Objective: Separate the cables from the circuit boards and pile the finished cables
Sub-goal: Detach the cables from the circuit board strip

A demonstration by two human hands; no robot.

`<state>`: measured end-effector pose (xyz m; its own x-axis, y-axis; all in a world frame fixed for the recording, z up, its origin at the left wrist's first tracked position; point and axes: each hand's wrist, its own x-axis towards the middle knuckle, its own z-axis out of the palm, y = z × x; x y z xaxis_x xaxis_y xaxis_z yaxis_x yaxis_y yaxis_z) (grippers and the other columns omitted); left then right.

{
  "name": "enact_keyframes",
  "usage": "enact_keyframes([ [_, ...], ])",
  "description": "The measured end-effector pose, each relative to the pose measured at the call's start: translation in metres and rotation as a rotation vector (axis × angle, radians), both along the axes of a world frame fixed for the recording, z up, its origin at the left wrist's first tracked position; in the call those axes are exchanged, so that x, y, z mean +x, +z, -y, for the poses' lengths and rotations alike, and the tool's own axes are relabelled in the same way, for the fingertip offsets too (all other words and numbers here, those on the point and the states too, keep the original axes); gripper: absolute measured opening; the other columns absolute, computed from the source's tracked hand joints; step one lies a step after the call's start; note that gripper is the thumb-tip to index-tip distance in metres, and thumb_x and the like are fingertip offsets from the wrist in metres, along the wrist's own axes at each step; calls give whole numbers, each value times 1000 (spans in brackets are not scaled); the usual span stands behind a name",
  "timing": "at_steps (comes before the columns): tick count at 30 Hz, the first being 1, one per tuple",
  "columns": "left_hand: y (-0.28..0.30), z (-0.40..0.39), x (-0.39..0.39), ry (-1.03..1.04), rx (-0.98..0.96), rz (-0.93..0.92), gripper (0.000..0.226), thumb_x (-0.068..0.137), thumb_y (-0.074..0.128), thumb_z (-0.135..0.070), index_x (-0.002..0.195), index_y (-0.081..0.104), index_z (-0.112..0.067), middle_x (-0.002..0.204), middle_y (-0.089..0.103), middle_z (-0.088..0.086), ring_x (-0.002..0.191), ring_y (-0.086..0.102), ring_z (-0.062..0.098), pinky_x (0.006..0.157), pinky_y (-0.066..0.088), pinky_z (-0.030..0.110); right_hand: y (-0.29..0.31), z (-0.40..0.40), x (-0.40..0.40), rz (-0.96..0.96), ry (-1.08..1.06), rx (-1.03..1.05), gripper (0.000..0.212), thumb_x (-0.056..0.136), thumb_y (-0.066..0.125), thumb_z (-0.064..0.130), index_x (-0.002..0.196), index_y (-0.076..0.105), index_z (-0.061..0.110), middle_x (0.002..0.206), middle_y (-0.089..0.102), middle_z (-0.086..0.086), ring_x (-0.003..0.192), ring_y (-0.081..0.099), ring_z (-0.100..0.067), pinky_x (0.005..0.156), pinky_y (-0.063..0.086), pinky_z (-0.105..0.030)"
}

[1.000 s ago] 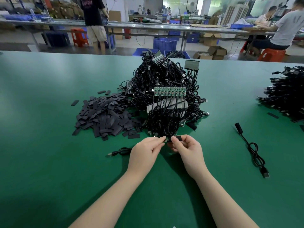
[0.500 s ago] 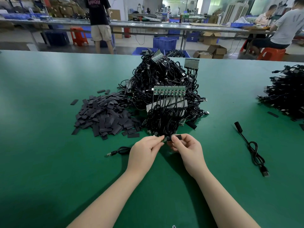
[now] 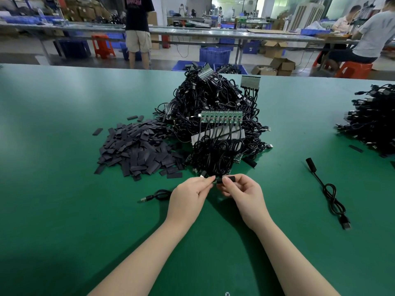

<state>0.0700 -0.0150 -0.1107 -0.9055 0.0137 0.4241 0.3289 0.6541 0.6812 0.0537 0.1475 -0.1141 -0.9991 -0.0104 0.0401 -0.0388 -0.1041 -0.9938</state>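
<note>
A big tangle of black cables (image 3: 213,107) lies mid-table, with a green circuit board strip (image 3: 221,117) on top and several cables hanging from it. Just in front of the heap, my left hand (image 3: 189,194) pinches the end of a cable, and my right hand (image 3: 243,193) pinches a short black sleeve (image 3: 228,179) at that same end. Fingertips of both hands nearly meet. The cable runs left under my left hand to its USB plug (image 3: 146,198). One finished cable (image 3: 330,192) lies loose at the right. A pile of finished cables (image 3: 372,120) sits at the far right.
A heap of flat black sleeves (image 3: 139,146) lies left of the tangle. A second board (image 3: 250,82) stands up at the back of the heap. Green table (image 3: 64,210) extends all around. Beyond its far edge are people, benches, blue crates and orange stools.
Both hands stay pinched together at the cable end, with only slight finger movement. The person standing in the background has stepped to the right.
</note>
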Motion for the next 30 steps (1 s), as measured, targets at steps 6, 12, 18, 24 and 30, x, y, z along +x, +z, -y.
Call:
enact_keyframes([
  [6, -1, 1, 0, 0, -21, -20, 26, 93, 65, -18, 117, 71, -25, 112, 71, -4, 111, 62, 9, 88, 47, 17, 0, 2, 1, -13, -15, 46, 5, 93, 69, 17, 89, 71, 15, 81, 77, -3, 77, 70, -12, 73, 58, -25],
  [12, -1, 0, 0, -16, -42, -55, 27, 90, 68, -15, 117, 71, -20, 109, 73, -1, 104, 65, 13, 84, 50, 22, 1, 4, 2, -31, -7, 133, 5, 91, 72, 18, 88, 73, 21, 82, 77, -7, 75, 70, -15, 76, 58, -31],
  [18, -3, -2, 1, -111, -93, -24, 43, 97, 57, -15, 139, 53, -21, 114, 69, 3, 101, 63, 17, 82, 48, 24, 3, 2, 2, -28, -21, 66, 6, 91, 71, 13, 95, 74, 15, 85, 77, -4, 77, 69, -12, 73, 57, -23],
  [24, 2, -2, 1, 8, -63, -46, 35, 98, 56, -25, 132, 57, -23, 114, 70, -13, 98, 66, 6, 80, 53, 26, 5, 0, 2, -21, -21, -12, 6, 91, 71, 12, 94, 75, 14, 85, 77, -4, 81, 72, -12, 75, 57, -21],
  [30, 2, -3, 2, 49, -67, -133, 18, 90, 69, -23, 105, 75, -18, 97, 75, -5, 88, 69, 14, 77, 55, 31, 6, 0, 3, -9, -10, 7, 7, 92, 70, 11, 97, 73, 14, 84, 77, -2, 81, 72, -10, 75, 56, -20],
])
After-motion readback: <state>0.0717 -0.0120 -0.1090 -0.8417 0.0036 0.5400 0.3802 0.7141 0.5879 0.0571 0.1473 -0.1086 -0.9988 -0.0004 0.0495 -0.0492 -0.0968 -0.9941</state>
